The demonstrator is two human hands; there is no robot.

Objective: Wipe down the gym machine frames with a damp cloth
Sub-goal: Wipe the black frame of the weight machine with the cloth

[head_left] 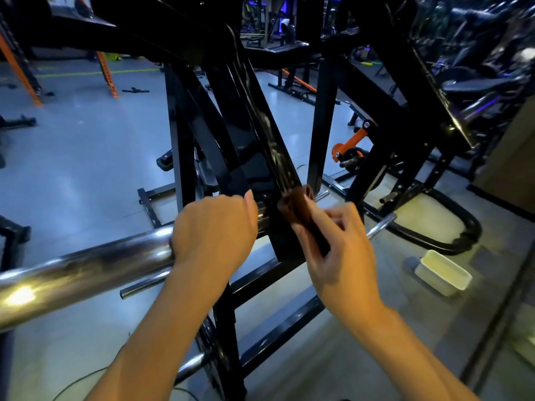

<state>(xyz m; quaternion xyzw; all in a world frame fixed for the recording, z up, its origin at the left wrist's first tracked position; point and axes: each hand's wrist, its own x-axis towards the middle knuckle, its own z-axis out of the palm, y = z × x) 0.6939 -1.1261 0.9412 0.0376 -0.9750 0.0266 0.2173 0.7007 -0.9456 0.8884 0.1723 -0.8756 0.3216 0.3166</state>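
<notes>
Near: left hand is wrapping curled fingers over the chrome bar, bracing. Right hand is pinching a folded brown cloth btwn thumb + fingers, cloth tip touching the black angled frame post low down, just right of the bar joint. Post is looking glossy/streaky above the cloth, so prob. partly wiped; can't confirm. Lower rungs + base aren't showing wet marks. Right, on floor: pale tub. Far: other machines are waiting, prob. undone. Est. early/mid task.
</notes>
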